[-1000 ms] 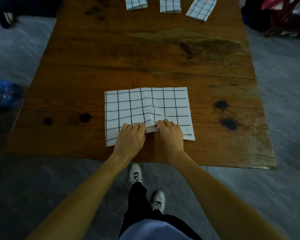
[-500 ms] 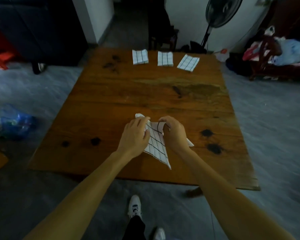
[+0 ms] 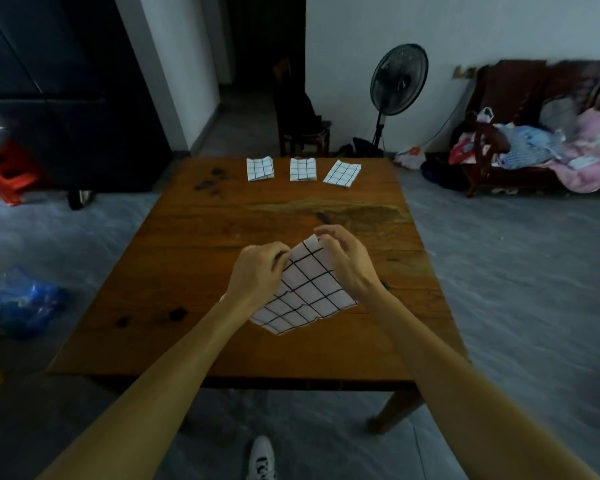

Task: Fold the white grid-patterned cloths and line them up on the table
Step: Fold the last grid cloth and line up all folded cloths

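A white grid-patterned cloth (image 3: 305, 294) hangs lifted above the middle of the wooden table (image 3: 194, 258), folded and drooping toward me. My left hand (image 3: 257, 278) pinches its upper left edge. My right hand (image 3: 343, 261) pinches its top corner with curled fingers. Three folded grid cloths lie in a row at the table's far edge: the left folded cloth (image 3: 260, 169), the middle folded cloth (image 3: 302, 169) and the right folded cloth (image 3: 342, 173), which sits skewed.
A standing fan (image 3: 397, 81) and a dark chair (image 3: 300, 133) are beyond the table. A sofa piled with clothes (image 3: 548, 150) is at the right. A blue bag (image 3: 28, 299) lies on the floor at the left, a red stool (image 3: 4, 174) farther back.
The cloth lay flat near the table's front edge with both hands on its near edge. Both hands have since lifted it off the table, and my head has tilted up.
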Motion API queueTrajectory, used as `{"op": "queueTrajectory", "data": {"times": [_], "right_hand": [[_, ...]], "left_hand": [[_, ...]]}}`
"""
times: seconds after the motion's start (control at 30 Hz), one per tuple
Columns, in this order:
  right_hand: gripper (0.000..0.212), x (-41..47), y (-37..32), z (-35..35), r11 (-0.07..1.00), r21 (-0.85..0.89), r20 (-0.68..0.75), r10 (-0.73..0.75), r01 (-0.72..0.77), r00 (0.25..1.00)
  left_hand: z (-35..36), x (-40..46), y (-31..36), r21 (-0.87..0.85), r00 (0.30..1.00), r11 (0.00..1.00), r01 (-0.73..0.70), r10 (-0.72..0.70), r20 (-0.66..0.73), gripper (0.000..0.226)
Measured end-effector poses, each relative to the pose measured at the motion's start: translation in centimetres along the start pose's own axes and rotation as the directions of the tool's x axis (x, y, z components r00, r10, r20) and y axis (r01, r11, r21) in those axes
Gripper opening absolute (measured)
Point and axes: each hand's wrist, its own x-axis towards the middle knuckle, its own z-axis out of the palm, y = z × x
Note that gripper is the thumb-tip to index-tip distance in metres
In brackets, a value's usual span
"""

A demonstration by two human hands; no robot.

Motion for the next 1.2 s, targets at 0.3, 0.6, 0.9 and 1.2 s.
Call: {"op": "queueTrajectory", "data": {"times": [0.3,0.6,0.9,1.2], "right_hand": [[0.014,0.2,-1.4,-0.7,0.993,-0.069,-0.028,-0.102,0.099,0.994],[0.011,1.9,-3.2,-0.5,0.989,-0.078,-0.001,-0.129,0.128,0.992],[0.009,4.7,-3.3,2.0,0.955,-0.210,-0.088,-0.232,0.210,0.969],[0.012,7.7,-3.3,6.8,0.842,-0.381,0.061,-0.389,0.382,0.919]], "left_hand": [[-1.1,-1.3,2.2,0.003,0.998,1.000,0.023,-0.023,-0.051,0.018],[-1.3,-5.0,-0.7,0.006,0.955,0.959,0.282,-0.281,0.095,0.012],[-2.0,-5.0,-5.6,0.190,0.725,0.830,0.524,-0.552,0.411,0.035],[-2.9,4.2,-4.2,-0.332,0.945,0.885,0.327,-0.298,0.138,0.022]]}}
